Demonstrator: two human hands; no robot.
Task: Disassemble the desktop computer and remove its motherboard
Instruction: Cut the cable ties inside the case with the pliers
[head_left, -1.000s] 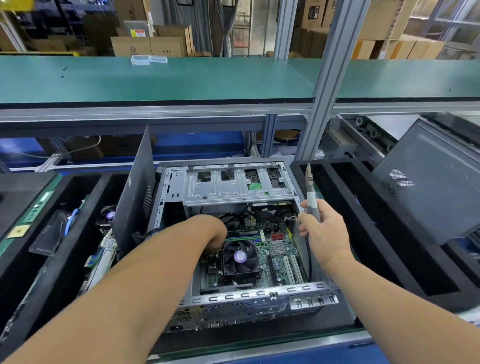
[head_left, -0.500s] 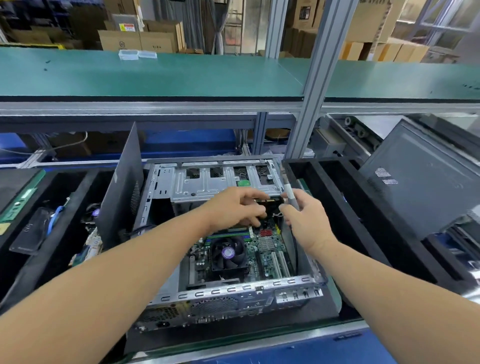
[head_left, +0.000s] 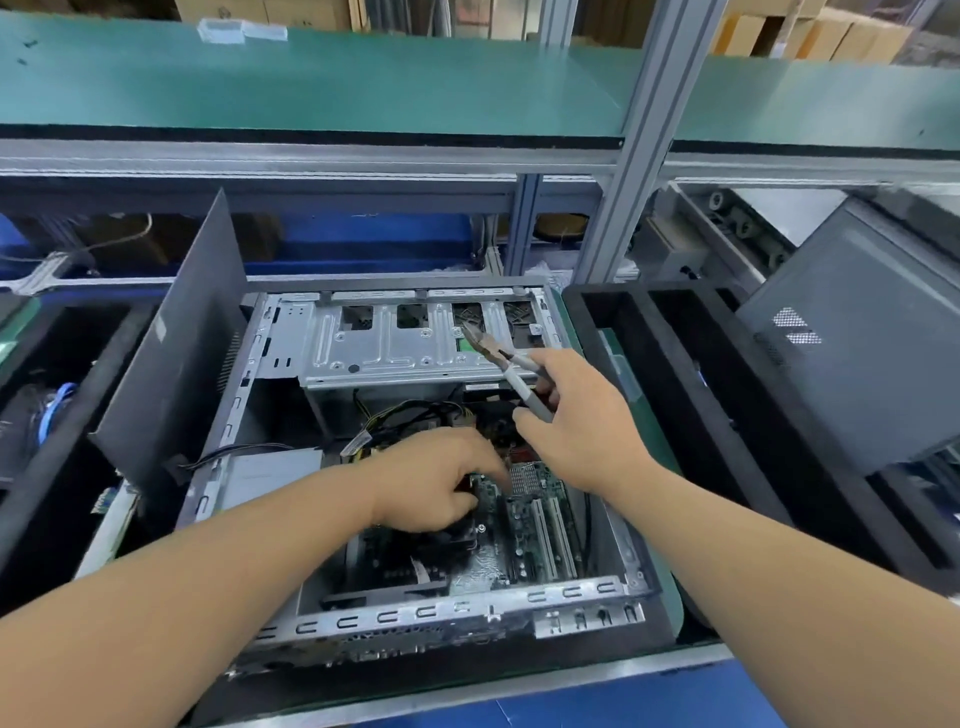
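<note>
nearest the camera, the rear metal frame (head_left: 441, 613) of the desktop computer case (head_left: 249, 415) runs across the bench edge, with slot cut-outs along it. the case lies on its side, open upward, on the work surface between two black foam trays (head_left: 649, 395). inside, the motherboard (head_left: 524, 540) sits flat in the right half of the case floor, white expansion slots (head_left: 550, 535) visible toward the near right.

left hand (head_left: 436, 483) is down inside the case over the board's middle, fingers curled and pressing at a component; what exactly it grips cannot be determined, being hidden beneath the hand. right hand (head_left: 582, 426) is raised above the board's far right portion, fingers closed around the grey handles of a pair of cutters (head_left: 506, 366), whose tip points up and left over the drive cage (head_left: 405, 343).

beyond the hands, a bundle of yellow and black cables (head_left: 410, 415) lies under the cage. a dark side panel (head_left: 176, 374) stands tilted against the case's left wall. a second dark panel (head_left: 852, 343) leans at far right. behind, a green shelf (head_left: 363, 78) spans the frame on an aluminium post (head_left: 639, 140).
</note>
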